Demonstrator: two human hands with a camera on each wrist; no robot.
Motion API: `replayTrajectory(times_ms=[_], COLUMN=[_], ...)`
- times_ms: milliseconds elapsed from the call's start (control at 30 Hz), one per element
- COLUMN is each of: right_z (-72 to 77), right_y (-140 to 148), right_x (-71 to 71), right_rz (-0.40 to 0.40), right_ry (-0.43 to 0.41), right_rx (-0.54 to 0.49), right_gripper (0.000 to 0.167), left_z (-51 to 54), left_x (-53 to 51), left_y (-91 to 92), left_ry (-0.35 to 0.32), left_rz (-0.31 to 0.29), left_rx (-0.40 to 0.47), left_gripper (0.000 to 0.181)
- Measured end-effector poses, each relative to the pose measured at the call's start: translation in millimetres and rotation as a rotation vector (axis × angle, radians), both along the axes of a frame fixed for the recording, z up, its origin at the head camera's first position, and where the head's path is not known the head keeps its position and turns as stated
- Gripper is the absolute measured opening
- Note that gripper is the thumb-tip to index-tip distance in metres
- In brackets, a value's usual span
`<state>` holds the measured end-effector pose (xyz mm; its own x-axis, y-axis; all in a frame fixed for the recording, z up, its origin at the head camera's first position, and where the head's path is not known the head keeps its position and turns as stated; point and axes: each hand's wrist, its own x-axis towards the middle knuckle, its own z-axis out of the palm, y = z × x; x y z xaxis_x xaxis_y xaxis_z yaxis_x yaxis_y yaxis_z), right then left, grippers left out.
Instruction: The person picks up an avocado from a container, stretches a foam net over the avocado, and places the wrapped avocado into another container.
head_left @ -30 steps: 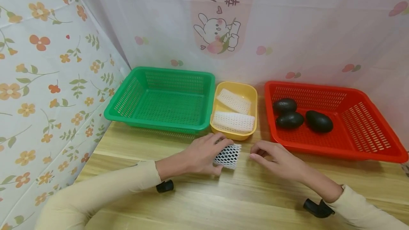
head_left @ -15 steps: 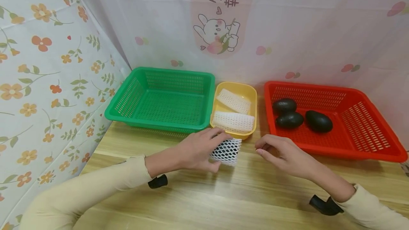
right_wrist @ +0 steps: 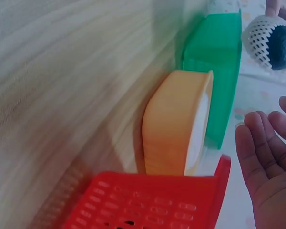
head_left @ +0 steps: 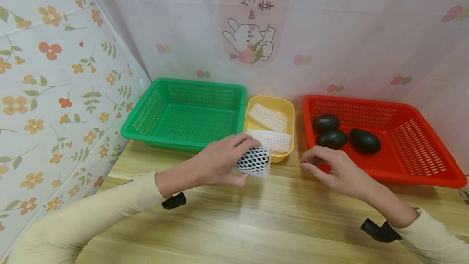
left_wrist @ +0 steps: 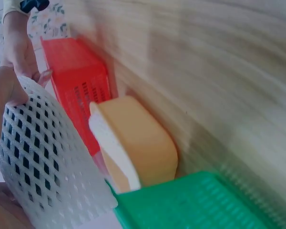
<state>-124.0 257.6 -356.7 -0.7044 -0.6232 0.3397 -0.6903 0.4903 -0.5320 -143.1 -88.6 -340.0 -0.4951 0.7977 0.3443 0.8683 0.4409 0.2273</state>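
In the head view my left hand (head_left: pixel 216 162) grips a white foam net sleeve (head_left: pixel 254 161) with a dark avocado inside, thumb below and fingers over the top. They are just in front of the yellow tray (head_left: pixel 288 150). The right wrist view shows the dark end of the avocado (right_wrist: pixel 282 47) in the sleeve's opening. My right hand (head_left: pixel 340 172) hovers beside the front left corner of the red basket (head_left: pixel 388 176), its fingers loosely bent and holding nothing. Two more net sleeves, one of them the upper sleeve (head_left: pixel 268 117), lie in the yellow tray.
Three avocados, among them the right-hand avocado (head_left: pixel 365 141), lie in the red basket. At left stands a green basket (head_left: pixel 183 144), its visible floor bare. The wooden table (head_left: pixel 238 223) extends in front, and a patterned cloth (head_left: pixel 183 23) hangs behind.
My left hand has moved left and away from me with the sleeved avocado, nearer the yellow tray. My right hand has drawn right, toward the red basket.
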Motion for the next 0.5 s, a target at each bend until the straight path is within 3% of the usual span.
replayTrajectory(times_ms=[500], right_z=[8.3], right_y=[20.4], right_x=[-10.5], right_rz=[-0.099], right_ry=[0.017], right_rx=[0.023], right_gripper=[0.034], left_z=[21.8], left_x=[-27.1], left_y=[-27.1], left_ry=[0.01], left_rz=[0.126], left_rx=[-0.048], left_gripper=[0.065])
